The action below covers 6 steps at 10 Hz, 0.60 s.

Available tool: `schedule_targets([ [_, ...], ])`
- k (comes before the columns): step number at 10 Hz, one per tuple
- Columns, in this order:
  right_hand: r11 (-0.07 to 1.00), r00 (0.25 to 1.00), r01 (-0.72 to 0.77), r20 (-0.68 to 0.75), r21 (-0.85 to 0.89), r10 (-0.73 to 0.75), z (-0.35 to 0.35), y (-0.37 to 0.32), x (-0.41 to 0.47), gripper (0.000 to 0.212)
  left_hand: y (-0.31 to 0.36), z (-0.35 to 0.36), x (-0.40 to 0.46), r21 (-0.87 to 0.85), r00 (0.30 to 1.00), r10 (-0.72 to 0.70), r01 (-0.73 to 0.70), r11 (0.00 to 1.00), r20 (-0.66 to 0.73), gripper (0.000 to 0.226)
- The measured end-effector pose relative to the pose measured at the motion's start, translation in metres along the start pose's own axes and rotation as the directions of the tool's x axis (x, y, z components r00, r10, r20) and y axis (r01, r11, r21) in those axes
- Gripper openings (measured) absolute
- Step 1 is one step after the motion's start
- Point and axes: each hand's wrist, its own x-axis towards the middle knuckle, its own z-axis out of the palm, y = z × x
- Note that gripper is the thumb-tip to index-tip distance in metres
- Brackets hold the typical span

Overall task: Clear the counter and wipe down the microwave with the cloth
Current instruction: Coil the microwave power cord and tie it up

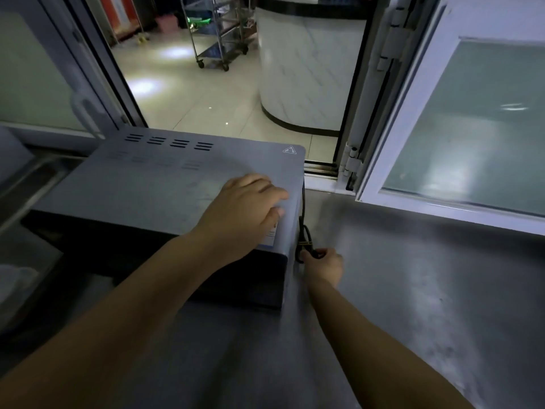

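Observation:
A grey microwave (153, 178) stands on the steel counter (413, 290), its dark front facing left. My left hand (247, 211) rests flat on the top near the right rear corner, fingers spread. My right hand (323, 267) is down beside the microwave's back face and grips the bundled black power cord (303, 240). No cloth is in view.
An open white-framed window (472, 128) swings in over the counter on the right. Beyond the opening lie a tiled floor, a wheeled steel rack (218, 31) and a white marble-pattern counter (306, 69). A sliding glass pane with a handle (85, 113) is at left.

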Motion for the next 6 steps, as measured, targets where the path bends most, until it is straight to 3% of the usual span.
schedule_targets([
  [2,0.994,0.996,0.063,0.068,-0.088,-0.058,0.009,-0.001,0.001,0.019,0.000,-0.002,-0.001,-0.019,0.999,-0.031,0.031,0.999,0.009,0.044],
  [4,0.856,0.969,0.219,0.204,-0.469,-0.136,-0.009,-0.002,0.004,0.031,-0.001,-0.005,-0.008,-0.022,0.999,-0.019,0.019,1.000,0.034,0.044],
  [5,0.867,0.948,0.247,0.293,-0.433,-0.124,-0.014,0.004,0.008,0.037,0.000,-0.008,-0.013,-0.039,0.999,0.005,-0.003,0.999,0.045,0.045],
  [6,0.925,0.962,0.198,0.243,-0.323,-0.121,-0.025,0.003,0.000,0.039,-0.001,-0.014,-0.022,-0.057,0.998,0.002,0.001,0.998,0.062,0.046],
])
